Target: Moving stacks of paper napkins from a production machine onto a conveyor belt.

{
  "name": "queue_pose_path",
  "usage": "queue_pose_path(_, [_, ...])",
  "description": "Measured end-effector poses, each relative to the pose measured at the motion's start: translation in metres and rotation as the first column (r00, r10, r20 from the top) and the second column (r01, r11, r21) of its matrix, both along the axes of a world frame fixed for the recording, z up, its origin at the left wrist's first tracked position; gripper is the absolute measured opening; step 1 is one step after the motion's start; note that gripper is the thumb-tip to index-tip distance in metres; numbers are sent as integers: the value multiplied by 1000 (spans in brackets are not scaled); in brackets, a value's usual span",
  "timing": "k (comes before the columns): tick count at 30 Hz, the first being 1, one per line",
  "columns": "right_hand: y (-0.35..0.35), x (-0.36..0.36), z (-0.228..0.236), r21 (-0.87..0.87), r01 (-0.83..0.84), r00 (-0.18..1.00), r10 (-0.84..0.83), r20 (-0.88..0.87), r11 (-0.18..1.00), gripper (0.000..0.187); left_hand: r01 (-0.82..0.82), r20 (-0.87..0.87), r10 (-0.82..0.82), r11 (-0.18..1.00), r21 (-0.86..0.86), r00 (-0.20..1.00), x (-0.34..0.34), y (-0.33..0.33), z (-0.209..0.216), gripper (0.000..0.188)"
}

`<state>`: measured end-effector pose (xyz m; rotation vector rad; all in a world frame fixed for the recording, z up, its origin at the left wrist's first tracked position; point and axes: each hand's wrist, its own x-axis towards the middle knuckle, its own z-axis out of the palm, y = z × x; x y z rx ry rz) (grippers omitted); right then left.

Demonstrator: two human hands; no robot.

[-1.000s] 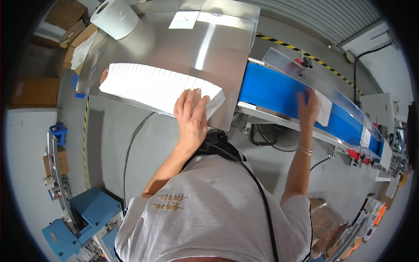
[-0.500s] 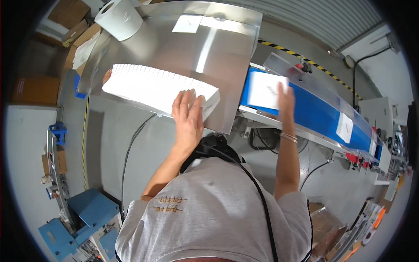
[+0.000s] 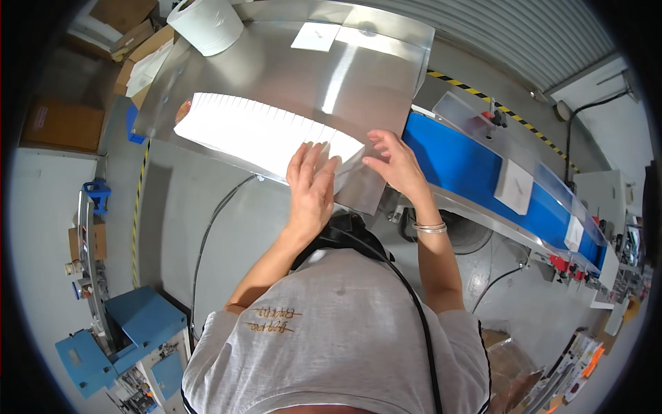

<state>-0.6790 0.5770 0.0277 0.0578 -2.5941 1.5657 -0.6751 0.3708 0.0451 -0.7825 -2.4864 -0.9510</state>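
Note:
A long row of flat white boxes (image 3: 255, 131) stands packed on edge on a steel table. My left hand (image 3: 312, 183) lies over the near side of the row close to its right end, fingers stretched out and touching the boxes. Just beyond that end hovers my right hand (image 3: 398, 164), thumb and fingers apart with nothing between them. Right of the table runs a blue conveyor belt (image 3: 458, 162). On it lies a flat white box (image 3: 514, 186), and a second white box (image 3: 574, 233) sits farther along.
On the steel table (image 3: 276, 62) are a white roll (image 3: 205, 26) at the far left and a flat white piece (image 3: 315, 36) at the back. A clear guard (image 3: 476, 114) runs along the belt's far side. A black cable (image 3: 221, 203) hangs below the table.
My right hand has let go of a white box on the belt and come back left to the row's end. That box has travelled right along the belt. My left hand stays on the row.

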Motion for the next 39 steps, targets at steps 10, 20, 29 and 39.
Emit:
queue_pose_path(10, [13, -8, -31, 69, -264, 955, 271, -123, 962, 41, 50, -45, -50, 999, -11, 998, -3, -3, -1, 32])
queue_pose_path(20, [141, 43, -70, 308, 801, 525, -850, 51, 513, 47, -79, -98, 73, 995, -62, 992, -12, -9, -8, 37])
queue_pose_path(29, [5, 6, 13, 5, -20, 999, 20, -26, 1000, 49, -16, -77, 9, 995, -94, 997, -9, -15, -6, 32])
queue_pose_path(39, [89, 11, -45, 92, 713, 661, -711, 240, 695, 60, -98, -54, 95, 995, -38, 994, -15, -18, -9, 34])
